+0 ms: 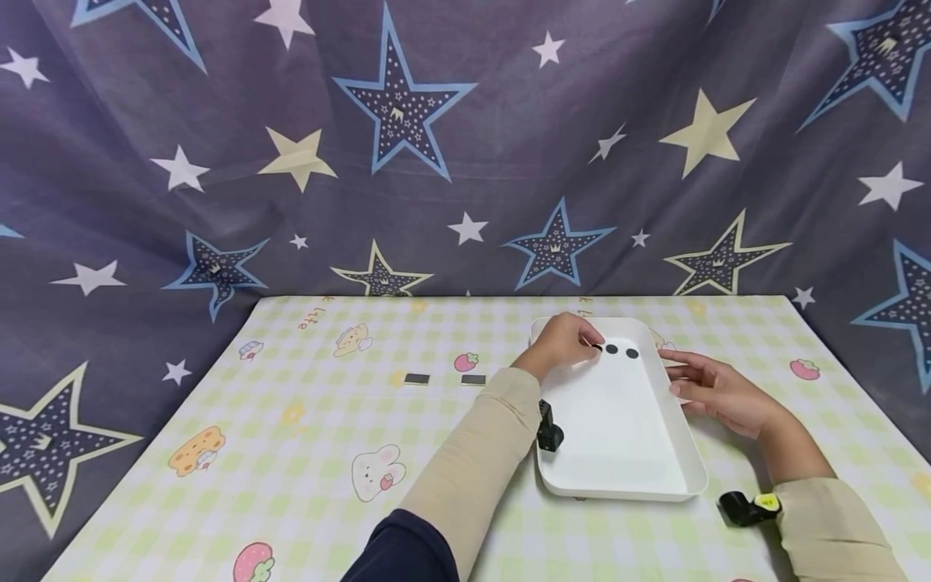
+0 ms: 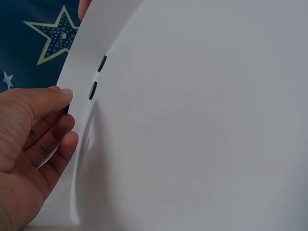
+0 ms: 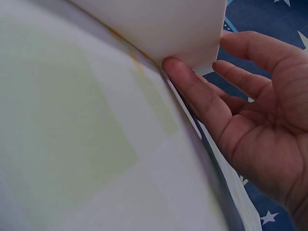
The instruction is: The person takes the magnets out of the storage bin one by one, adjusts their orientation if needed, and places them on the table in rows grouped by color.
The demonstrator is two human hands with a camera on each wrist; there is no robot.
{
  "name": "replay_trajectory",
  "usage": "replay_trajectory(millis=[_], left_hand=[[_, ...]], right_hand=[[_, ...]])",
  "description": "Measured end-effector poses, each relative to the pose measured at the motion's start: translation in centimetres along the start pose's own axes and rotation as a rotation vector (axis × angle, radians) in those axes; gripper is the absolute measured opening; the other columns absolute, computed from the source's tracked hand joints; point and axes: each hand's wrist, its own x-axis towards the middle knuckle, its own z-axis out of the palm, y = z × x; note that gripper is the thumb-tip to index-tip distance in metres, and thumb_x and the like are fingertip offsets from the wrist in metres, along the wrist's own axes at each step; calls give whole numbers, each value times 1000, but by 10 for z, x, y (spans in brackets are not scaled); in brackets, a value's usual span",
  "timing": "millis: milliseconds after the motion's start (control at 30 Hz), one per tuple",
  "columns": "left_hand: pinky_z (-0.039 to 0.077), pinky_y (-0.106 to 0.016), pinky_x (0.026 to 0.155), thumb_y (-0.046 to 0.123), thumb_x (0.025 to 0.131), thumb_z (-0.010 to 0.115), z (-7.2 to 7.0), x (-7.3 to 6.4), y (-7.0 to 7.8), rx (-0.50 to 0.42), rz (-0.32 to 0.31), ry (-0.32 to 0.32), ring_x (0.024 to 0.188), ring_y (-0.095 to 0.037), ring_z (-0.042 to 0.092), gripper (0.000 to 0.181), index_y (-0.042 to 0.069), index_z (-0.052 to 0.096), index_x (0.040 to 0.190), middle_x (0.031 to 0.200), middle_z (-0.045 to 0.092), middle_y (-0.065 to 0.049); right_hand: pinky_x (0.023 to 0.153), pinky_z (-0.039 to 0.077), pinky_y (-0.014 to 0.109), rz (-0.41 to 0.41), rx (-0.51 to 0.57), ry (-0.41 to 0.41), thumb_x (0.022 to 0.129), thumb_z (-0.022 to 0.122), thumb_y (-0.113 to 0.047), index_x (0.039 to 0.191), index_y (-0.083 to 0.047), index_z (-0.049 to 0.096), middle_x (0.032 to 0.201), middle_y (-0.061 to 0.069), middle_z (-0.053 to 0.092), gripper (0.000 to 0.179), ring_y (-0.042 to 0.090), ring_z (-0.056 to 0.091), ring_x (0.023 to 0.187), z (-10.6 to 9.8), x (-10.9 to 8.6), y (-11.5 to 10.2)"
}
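A white rectangular tray [image 1: 618,436] lies on the table. My left hand [image 1: 566,343] reaches over its far left part and pinches a small black disc [image 1: 598,347] between thumb and fingers. The left wrist view shows only a dark sliver of that disc behind the thumb. Two more black discs [image 1: 621,351] [image 2: 93,90] lie in a row just right of the fingertips, near the tray's far wall. My right hand [image 1: 720,392] is at the tray's right side, its fingers loosely extended. In the right wrist view its thumb touches the tray's outer wall [image 3: 192,29].
Two small dark rectangular pieces [image 1: 417,378] [image 1: 473,380] lie left of the tray on the checkered tablecloth [image 1: 313,469]. A star-patterned curtain [image 1: 465,162] hangs behind the table's far edge. A black wrist camera [image 1: 549,428] overlaps the tray's left rim.
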Motion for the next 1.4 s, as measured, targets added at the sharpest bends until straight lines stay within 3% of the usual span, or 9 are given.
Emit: replay_trajectory(millis=[433, 700, 833, 1100, 1200, 1400], left_hand=[[47, -10, 69, 8, 87, 75, -12, -5, 18, -15, 46, -25, 82, -4, 65, 18, 6, 76, 104, 97, 74, 0], [46, -8, 71, 8, 86, 75, -24, -7, 19, 31, 75, -13, 82, -4, 66, 18, 7, 76, 104, 98, 74, 0], [47, -8, 71, 8, 86, 75, -28, -9, 18, 26, 84, -1, 81, -5, 67, 19, 6, 76, 104, 98, 74, 0], [48, -11, 73, 8, 86, 75, -36, -16, 14, 1, 99, 23, 82, -7, 67, 19, 5, 76, 105, 101, 73, -2], [48, -12, 72, 8, 86, 75, -38, -19, 13, 8, 98, 21, 80, -7, 67, 19, 5, 76, 105, 101, 73, -3], [49, -13, 73, 7, 86, 74, -43, -26, 15, 13, 98, 16, 82, -8, 66, 19, 3, 75, 105, 104, 72, -3]], right_hand=[[81, 56, 32, 14, -10, 10, 100, 55, -9, 153, -5, 29, 140, 32, 35, 59, 7, 58, 106, 0, -1, 0], [79, 56, 32, -16, 2, 3, 100, 54, -6, 151, -10, 35, 129, 12, 47, 55, 10, 59, 104, -1, -1, 2], [79, 56, 32, -22, 5, 0, 100, 54, -6, 151, -10, 35, 127, 8, 49, 55, 10, 59, 104, -1, -1, 2], [76, 56, 31, -15, -9, 7, 100, 55, -6, 151, -10, 35, 135, 24, 40, 55, 12, 57, 96, -1, 0, 2], [78, 56, 31, -9, -8, 8, 100, 54, -7, 152, -8, 33, 140, 32, 33, 56, 11, 57, 99, 0, 0, 1], [81, 56, 31, -9, 0, -1, 100, 54, -7, 153, -7, 30, 142, 35, 29, 57, 8, 57, 104, 0, 0, 0]])
